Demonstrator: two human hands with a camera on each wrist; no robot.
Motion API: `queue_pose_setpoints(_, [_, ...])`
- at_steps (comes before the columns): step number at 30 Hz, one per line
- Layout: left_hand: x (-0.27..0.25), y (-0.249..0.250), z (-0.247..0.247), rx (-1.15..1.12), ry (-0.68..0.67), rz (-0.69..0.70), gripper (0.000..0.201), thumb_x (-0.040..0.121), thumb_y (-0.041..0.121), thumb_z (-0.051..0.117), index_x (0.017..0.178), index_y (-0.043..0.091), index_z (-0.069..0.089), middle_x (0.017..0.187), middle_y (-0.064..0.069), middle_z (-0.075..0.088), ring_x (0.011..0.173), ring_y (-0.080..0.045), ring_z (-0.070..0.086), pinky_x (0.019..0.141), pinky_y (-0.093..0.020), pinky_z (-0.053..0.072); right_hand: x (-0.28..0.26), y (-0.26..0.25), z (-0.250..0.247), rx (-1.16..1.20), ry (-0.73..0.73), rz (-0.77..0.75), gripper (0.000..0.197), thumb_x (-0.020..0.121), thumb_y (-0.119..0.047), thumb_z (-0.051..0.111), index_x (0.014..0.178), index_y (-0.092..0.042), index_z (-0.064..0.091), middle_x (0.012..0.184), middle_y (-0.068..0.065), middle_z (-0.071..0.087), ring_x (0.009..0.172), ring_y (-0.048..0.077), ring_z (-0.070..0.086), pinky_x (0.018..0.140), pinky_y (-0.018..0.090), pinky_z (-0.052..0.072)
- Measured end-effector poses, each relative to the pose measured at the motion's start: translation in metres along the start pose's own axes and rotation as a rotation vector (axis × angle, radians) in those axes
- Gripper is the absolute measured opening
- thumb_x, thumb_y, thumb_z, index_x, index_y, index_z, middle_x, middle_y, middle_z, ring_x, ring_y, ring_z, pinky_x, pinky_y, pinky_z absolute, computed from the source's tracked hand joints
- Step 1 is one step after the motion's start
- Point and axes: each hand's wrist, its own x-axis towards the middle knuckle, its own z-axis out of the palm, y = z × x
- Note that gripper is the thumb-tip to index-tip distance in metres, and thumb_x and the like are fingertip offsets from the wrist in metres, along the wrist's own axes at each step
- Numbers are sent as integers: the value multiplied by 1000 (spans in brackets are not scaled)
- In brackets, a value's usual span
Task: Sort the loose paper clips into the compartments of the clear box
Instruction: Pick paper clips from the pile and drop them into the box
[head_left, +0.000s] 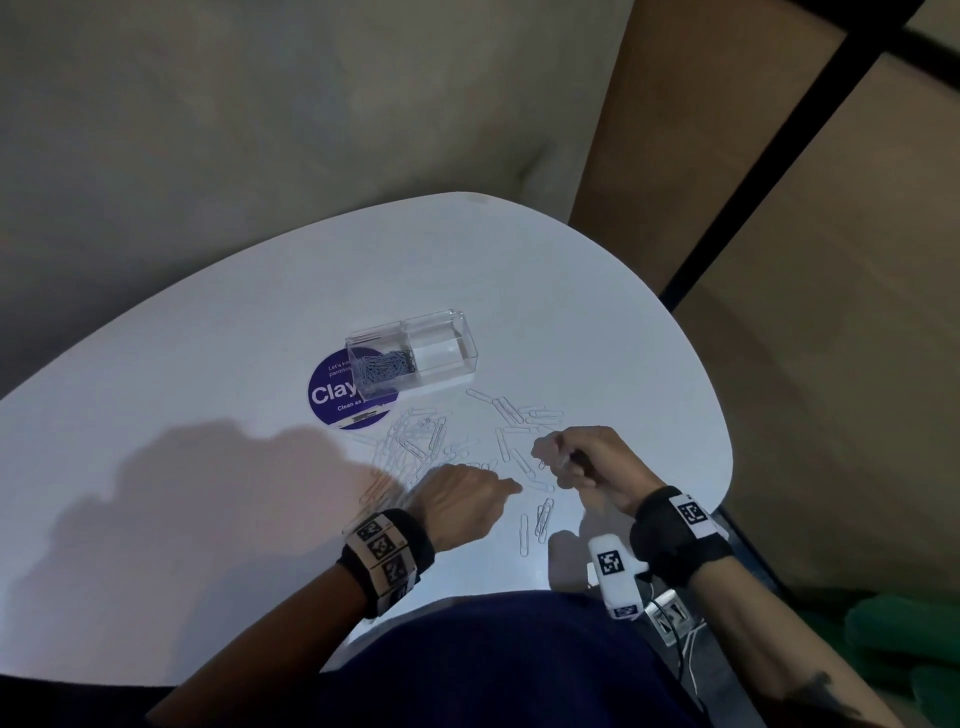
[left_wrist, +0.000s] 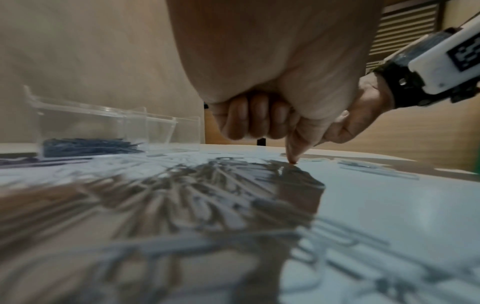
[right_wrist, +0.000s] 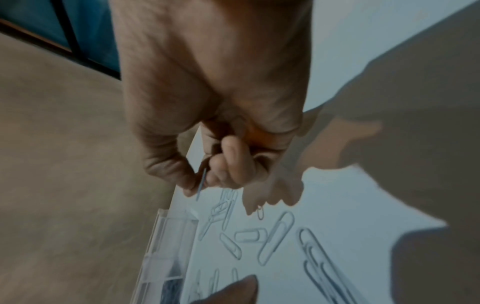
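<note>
A clear two-compartment box (head_left: 447, 338) stands on the white table (head_left: 208, 415). Its left compartment holds dark small clips (head_left: 382, 366); the right compartment looks empty. Several silver loose paper clips (head_left: 415, 439) lie scattered in front of the box. My left hand (head_left: 493, 488) has its index fingertip (left_wrist: 292, 159) pressed down on the table among the clips, with the other fingers curled. My right hand (head_left: 548, 457) hovers just right of it and pinches a small paper clip (right_wrist: 201, 186) between thumb and forefinger. In the right wrist view the box (right_wrist: 168, 244) lies just below that hand.
A round blue sticker (head_left: 332, 400) lies partly under the box. More clips (head_left: 540, 519) lie near the table's front edge, close to my body. Brown wall panels (head_left: 727, 156) and a black bar stand to the right. Something green (head_left: 909, 649) lies low on the right.
</note>
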Motion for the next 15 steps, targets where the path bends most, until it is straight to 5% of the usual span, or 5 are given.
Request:
queue_pose_setpoints(4, [-5,-8,-6,5,3,-56,43,95,17,34,133,31,50,99,3,70,78,-25,67,63,-39,55,0,7,-3,54,-40,1,22,85,6,47,74,5,67,58,6,41,49,15,28,44,24,23])
queue_pose_setpoints(8, [-1,7,-5,61,-54,152,45,98,16,36,139,36,40,81,-2,63,63,-29,59,53,-39,50,5,16,-3,72,-68,4,17,93,2,53,85,9,67,60,8,57,46,16,34,53,33,18])
queue_pose_setpoints(10, [1,15,-7,112,-91,212,47,98,13,36,140,35,37,75,-4,58,60,-31,55,52,-39,48,6,17,-2,68,-87,25,12,92,0,62,81,2,63,65,9,70,64,38,57,50,28,23])
queue_pose_setpoints(12, [2,16,-7,119,-91,188,46,98,13,36,139,33,38,73,-5,56,59,-31,55,52,-39,49,6,19,0,82,-119,54,15,91,-8,70,87,3,61,61,6,68,105,63,53,48,24,29])
queue_pose_setpoints(15, [1,3,-4,87,-34,89,39,98,19,34,133,31,46,79,-2,64,65,-29,61,56,-40,52,7,21,-1,130,-142,85,32,86,-17,75,102,8,61,69,11,66,60,28,51,56,27,29])
